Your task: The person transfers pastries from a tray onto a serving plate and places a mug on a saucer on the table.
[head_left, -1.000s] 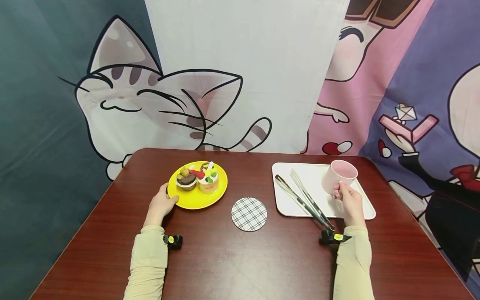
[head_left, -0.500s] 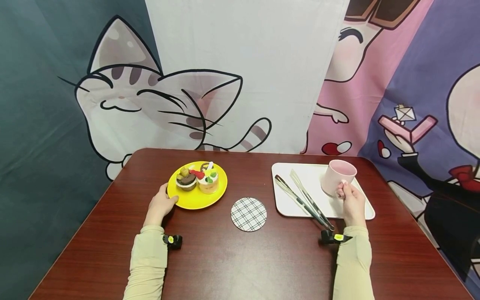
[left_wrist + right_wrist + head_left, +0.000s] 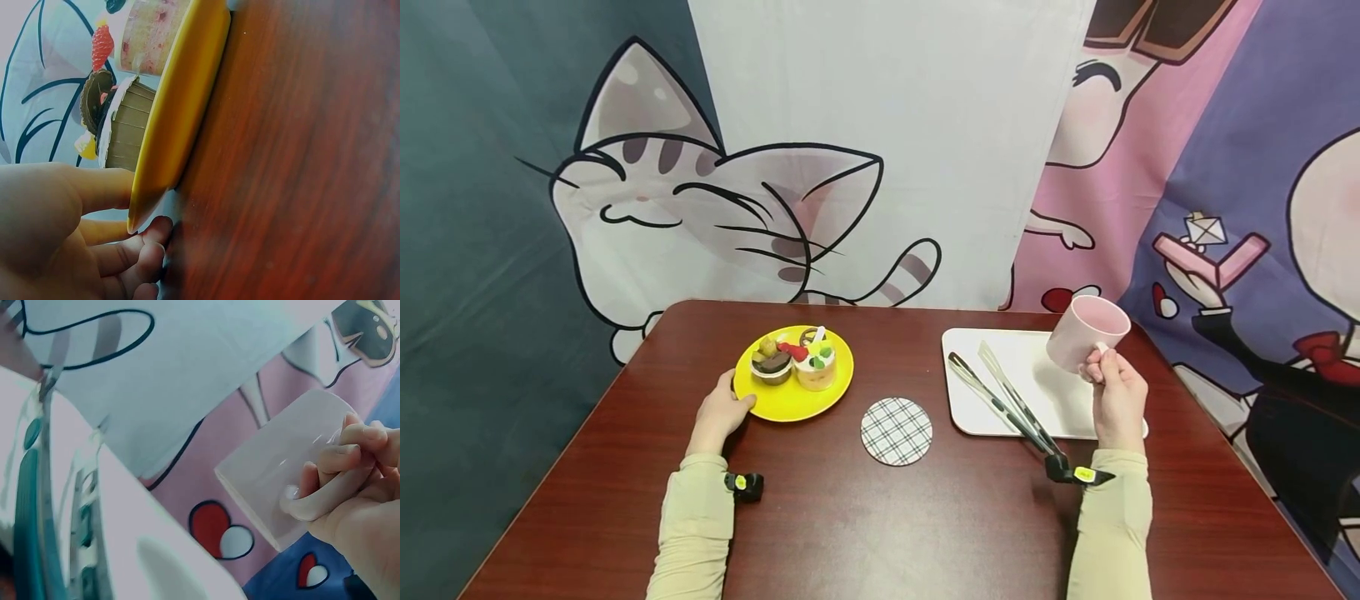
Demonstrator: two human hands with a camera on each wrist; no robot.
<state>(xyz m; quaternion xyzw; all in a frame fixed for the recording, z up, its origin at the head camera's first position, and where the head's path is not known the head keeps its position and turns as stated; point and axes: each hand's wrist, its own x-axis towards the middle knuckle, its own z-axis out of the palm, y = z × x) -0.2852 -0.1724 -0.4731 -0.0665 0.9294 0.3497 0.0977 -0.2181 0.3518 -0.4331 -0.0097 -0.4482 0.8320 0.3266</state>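
A pink mug [image 3: 1078, 335] is held in the air above the white tray [image 3: 1067, 417], slightly tilted. My right hand [image 3: 1118, 396] grips it by its handle, with fingers curled through the loop in the right wrist view [image 3: 347, 487]. On the left, a yellow plate [image 3: 790, 407] bears two small toy-like cakes, a chocolate one [image 3: 771, 367] and a fruit-topped one [image 3: 816, 371]. My left hand [image 3: 718, 414] holds the plate's near-left rim, thumb above and fingers below in the left wrist view [image 3: 106, 225]. The plate's base rests on the table.
Metal tongs [image 3: 1003, 400] lie slanted across the white tray, their handle end reaching past its front edge. A round checked coaster [image 3: 897, 431] lies on the brown table [image 3: 880, 525] between plate and tray. Printed cloths hang behind the table.
My right hand has lifted the pink mug off the white tray, moving it up and slightly right. My left hand and the plate have stayed in place.
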